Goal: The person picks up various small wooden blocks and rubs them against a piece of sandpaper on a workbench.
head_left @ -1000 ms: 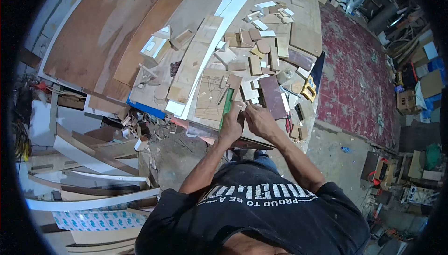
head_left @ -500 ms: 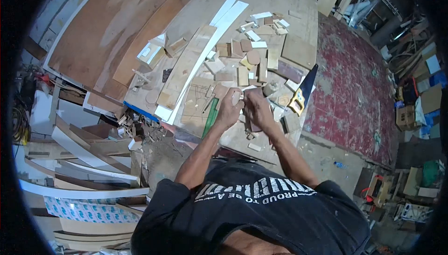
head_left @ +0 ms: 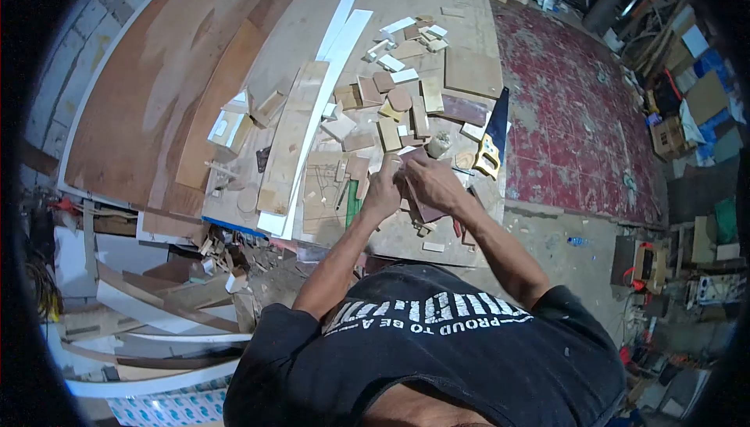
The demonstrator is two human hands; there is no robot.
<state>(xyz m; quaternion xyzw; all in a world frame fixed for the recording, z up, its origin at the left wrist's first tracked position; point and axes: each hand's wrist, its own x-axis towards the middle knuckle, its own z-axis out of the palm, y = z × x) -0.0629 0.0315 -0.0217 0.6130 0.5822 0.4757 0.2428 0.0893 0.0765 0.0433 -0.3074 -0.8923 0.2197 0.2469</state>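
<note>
Close together over the near part of the workbench (head_left: 269, 32) are both my hands. My left hand (head_left: 383, 189) is closed, its fingertips pinching a small pale wooden piece that is mostly hidden. Against it, my right hand (head_left: 431, 183) is closed on a reddish-brown sheet (head_left: 426, 210) that looks like sandpaper; part of it hangs below the palm. Just beyond the hands stands a small round container (head_left: 440, 143). Left of my left hand lies a green strip-like object (head_left: 352, 203), beside a board with pencil lines (head_left: 322, 192).
A handsaw with a yellow handle (head_left: 489, 155) lies at the bench's right edge. Several wood offcuts (head_left: 388, 135) are scattered beyond my hands. Long white strips (head_left: 332, 75) run up the bench, and a small wooden box (head_left: 232, 130) stands at left.
The view has shifted, so the bench items appear further left. My hands stay together, and the right one has turned slightly over the left, exposing more of the brown sheet.
</note>
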